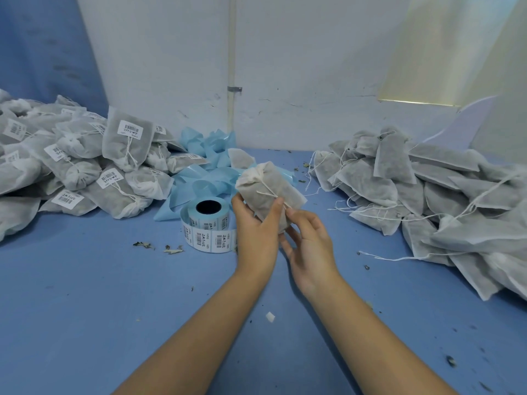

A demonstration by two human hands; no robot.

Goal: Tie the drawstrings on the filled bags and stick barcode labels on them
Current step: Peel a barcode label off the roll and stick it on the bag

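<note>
A: While tying, curling left hand (256, 228) round bag (263, 202), pinching drawstring (266, 191) with right hand (311, 249); holding it above table (85, 309), just beside label roll (208, 225).
B: Calling for next?
A: Snugging knot, likely, then peeling a sticker. Showing barcodes on roll and labelled pile (85, 161); lettering too small for reading.

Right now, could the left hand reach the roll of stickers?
Probably yes. The label roll stands on the table right beside the left hand, nothing between, but that hand grips the bag.
</note>
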